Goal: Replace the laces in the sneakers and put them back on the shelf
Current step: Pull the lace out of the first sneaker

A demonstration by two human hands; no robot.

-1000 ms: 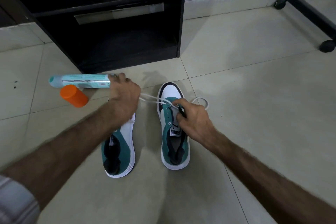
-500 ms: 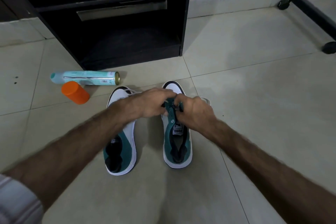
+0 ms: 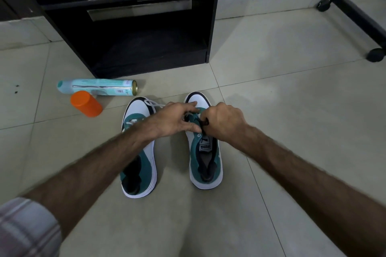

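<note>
The right sneaker, teal and white, is seen standing on the tiled floor just beside the left sneaker, with both hands brought together over its eyelets: the right hand is curled around a dark lace, while the fingers of the left hand are pressed at the tongue, where a white lace is seen trailing toward the left sneaker's toe. An orange cap and a spray can laid on its side are pictured to the left, near a black shelf unit.
</note>
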